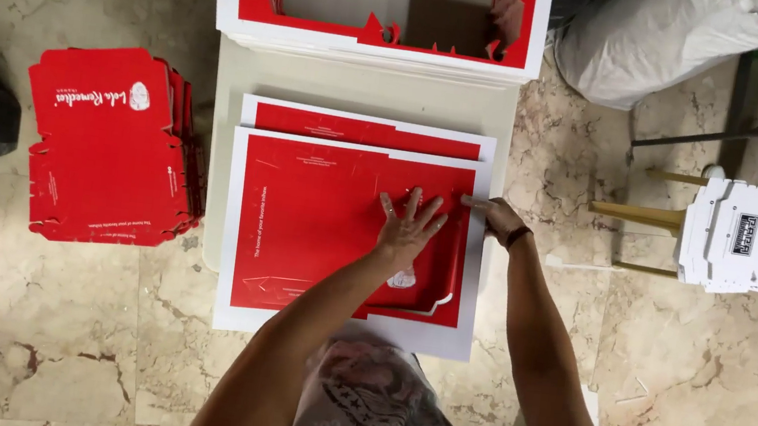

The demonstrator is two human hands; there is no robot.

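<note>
Both hands' fingers (pixel 413 209) press flat on the red card sheet (pixel 320 225).

Your left hand (pixel 409 226) is pressed flat, fingers spread, on the red die-cut panel of the top printed sheet (pixel 302 223), while your right hand (pixel 496 215) pinches the sheet's right edge. It sits on a small pale table (pixel 365 88) over a second sheet. Stack of punched red box blanks (pixel 106 144) on the marble floor to the left, white blanks (pixel 752 237) on a stool off to the right
</note>
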